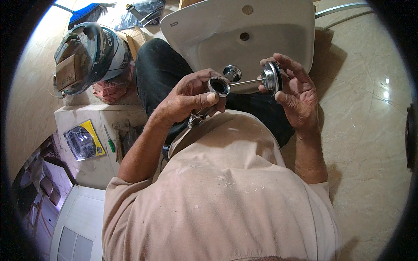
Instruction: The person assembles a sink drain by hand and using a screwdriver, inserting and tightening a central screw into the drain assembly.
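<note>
— Chrome drain fitting (244, 82), where exactly is it?

— Held up over the lap, in front of the white ceramic basin (226, 30) that leans against the person's dark trousers (161, 74). The left hand (191, 95) is clenched around the open tube end, thumb across the front; the tube's lower part is hidden inside the fist, with only a bit of threaded metal showing below it. The right hand (296, 93) grasps the round flanged disc at the other end, fingertips on its rim, palm open behind it.

— Anything hard to make out?

— How the small chrome knob behind the tube joins the rest; the fingers cover that joint. The person's beige shirt (217, 187) blocks everything beneath the hands.

— Room around it?

— Right side is open: only tiled floor (365, 130) there. On the left it is crowded. A helmet (91, 52) sits on a low ledge (87, 117), with a yellow-backed packet (85, 139) and a green-handled screwdriver (109, 140) just below it. The basin's top edge is cut off by the picture's rim, and a blue broom head (89, 11) lies beyond it at far left.
</note>
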`<state>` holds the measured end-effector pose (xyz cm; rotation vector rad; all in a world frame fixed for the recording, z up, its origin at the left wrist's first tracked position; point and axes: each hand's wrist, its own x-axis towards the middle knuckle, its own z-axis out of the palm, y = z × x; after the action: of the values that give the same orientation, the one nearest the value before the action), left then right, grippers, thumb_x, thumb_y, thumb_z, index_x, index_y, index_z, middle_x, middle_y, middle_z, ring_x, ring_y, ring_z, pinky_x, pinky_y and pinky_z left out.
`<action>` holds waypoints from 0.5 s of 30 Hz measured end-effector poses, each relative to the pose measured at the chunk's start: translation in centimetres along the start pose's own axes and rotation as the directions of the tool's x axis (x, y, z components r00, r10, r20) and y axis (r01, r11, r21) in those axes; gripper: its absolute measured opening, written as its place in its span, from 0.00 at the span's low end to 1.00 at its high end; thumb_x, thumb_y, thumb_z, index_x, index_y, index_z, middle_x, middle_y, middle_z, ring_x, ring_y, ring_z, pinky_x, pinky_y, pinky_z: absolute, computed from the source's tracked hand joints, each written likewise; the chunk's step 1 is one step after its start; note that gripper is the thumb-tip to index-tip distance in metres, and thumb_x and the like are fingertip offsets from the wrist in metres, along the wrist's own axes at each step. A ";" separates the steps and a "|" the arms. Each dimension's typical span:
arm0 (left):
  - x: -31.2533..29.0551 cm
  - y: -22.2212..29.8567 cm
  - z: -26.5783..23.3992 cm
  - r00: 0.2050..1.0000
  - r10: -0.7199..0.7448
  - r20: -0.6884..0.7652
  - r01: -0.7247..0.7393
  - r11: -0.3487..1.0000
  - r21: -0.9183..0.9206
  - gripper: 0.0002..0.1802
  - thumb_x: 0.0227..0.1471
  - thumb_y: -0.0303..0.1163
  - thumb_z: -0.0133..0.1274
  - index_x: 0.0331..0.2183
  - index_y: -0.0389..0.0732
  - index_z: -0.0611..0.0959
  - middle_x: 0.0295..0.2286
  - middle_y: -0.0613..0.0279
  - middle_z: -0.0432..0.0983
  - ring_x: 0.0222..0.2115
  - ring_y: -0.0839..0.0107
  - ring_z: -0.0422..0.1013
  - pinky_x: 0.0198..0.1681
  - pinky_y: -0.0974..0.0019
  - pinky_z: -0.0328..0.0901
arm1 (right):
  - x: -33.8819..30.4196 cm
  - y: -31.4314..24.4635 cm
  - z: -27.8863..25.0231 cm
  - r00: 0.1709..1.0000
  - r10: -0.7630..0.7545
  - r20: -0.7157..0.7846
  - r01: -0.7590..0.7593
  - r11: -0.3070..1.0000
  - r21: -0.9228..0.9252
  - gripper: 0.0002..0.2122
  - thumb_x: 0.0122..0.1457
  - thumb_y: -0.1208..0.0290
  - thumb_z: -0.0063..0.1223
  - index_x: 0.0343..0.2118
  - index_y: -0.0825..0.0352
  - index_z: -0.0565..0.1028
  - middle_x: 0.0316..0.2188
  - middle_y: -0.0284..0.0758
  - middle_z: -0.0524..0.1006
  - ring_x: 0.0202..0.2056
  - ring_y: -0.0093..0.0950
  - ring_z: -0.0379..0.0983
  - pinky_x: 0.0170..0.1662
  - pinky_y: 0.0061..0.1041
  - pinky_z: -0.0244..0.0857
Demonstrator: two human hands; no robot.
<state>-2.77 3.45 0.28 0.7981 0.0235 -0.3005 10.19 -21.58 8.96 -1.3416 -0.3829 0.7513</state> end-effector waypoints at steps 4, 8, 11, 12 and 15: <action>0.0 0.3 0.1 1.000 -0.007 0.005 0.007 1.000 -0.030 0.28 0.53 0.44 0.68 0.48 0.36 0.79 0.31 0.57 0.81 0.31 0.70 0.77 0.34 0.66 0.70 | 0.0 0.0 0.0 1.000 -0.012 0.002 0.012 1.000 -0.008 0.34 0.54 0.75 0.70 0.64 0.68 0.67 0.60 0.43 0.74 0.49 0.30 0.77 0.55 0.32 0.74; 0.0 0.3 0.3 1.000 -0.030 -0.004 0.030 0.999 -0.010 0.33 0.51 0.49 0.69 0.49 0.36 0.77 0.32 0.58 0.80 0.29 0.75 0.73 0.28 0.73 0.64 | 0.0 -0.1 -0.1 1.000 -0.008 0.012 0.008 1.000 -0.008 0.34 0.54 0.76 0.70 0.64 0.67 0.67 0.59 0.43 0.74 0.50 0.30 0.77 0.56 0.31 0.72; 0.0 0.2 0.3 0.999 -0.031 -0.015 0.031 1.000 -0.003 0.33 0.51 0.49 0.69 0.49 0.36 0.77 0.32 0.58 0.80 0.29 0.75 0.73 0.28 0.73 0.64 | 0.0 -0.2 -0.2 1.000 0.015 0.011 -0.015 1.000 -0.006 0.34 0.54 0.76 0.70 0.64 0.67 0.67 0.59 0.43 0.74 0.50 0.29 0.77 0.57 0.31 0.72; 0.0 0.2 0.3 0.999 -0.029 -0.021 0.029 1.000 0.001 0.33 0.51 0.49 0.69 0.49 0.35 0.77 0.32 0.58 0.80 0.28 0.75 0.73 0.27 0.73 0.63 | -0.1 -0.2 -0.2 1.000 0.006 0.015 -0.006 1.000 -0.014 0.34 0.54 0.76 0.70 0.64 0.67 0.67 0.59 0.43 0.74 0.50 0.29 0.76 0.57 0.31 0.71; 0.0 0.2 0.2 0.998 -0.054 -0.012 0.054 0.999 0.007 0.34 0.51 0.49 0.69 0.49 0.35 0.77 0.32 0.58 0.80 0.28 0.75 0.73 0.27 0.73 0.63 | -0.2 -0.3 -0.3 1.000 -0.013 0.018 0.014 0.999 -0.036 0.34 0.54 0.76 0.70 0.64 0.67 0.67 0.59 0.42 0.74 0.51 0.28 0.76 0.58 0.31 0.71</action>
<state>-2.75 3.45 0.57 0.8069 0.0550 -0.3473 10.34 -21.94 9.18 -1.3659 -0.4209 0.7482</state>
